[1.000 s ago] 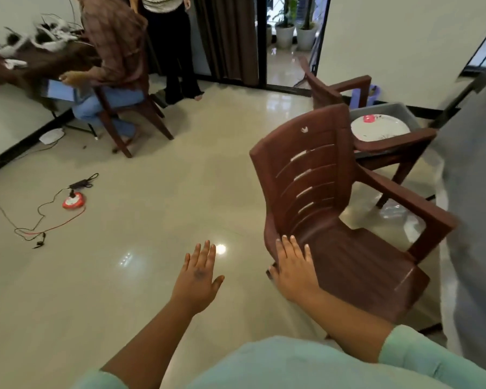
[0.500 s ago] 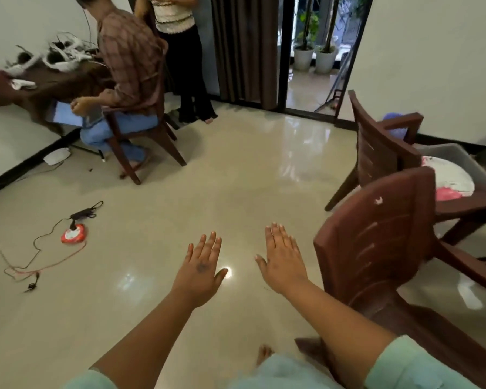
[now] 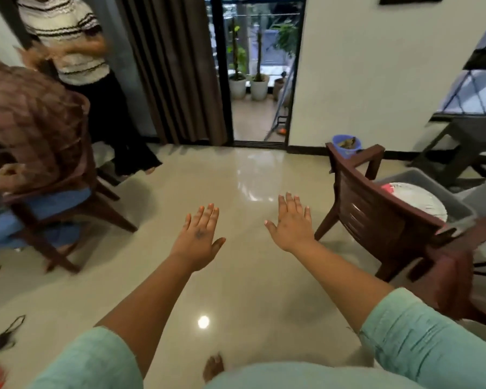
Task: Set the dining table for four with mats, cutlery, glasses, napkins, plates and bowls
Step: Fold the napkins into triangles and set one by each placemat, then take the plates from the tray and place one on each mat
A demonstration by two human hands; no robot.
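Walking across the room with nothing carried, the person holds both hands out flat, palms down, above the floor [image 3: 244,175]: the left hand [image 3: 198,237] and the right hand [image 3: 293,224] each have their fingers straight and spread, gripping nothing. By my reading this is the fetching step, before any laying has begun, since no mat, glass or napkin shows and the dining table itself is not clearly in view.

The task's only visible thing is a white plate [image 3: 420,199] with a red mark near its rim, lying in a grey tub [image 3: 458,203] that sits on the seat of a brown chair [image 3: 376,211] just to the right of the right hand. Whether more plates are stacked beneath it cannot be told.

The next move likely calls for a turn to the right and a reach over the chair's back or arm into the tub, taking the plate by its rim.

The plate looks smooth, round and shallow; the tub is matt with straight walls; the chair is slatted moulded plastic, glossy brown; the floor is polished pale tile that mirrors the lamp
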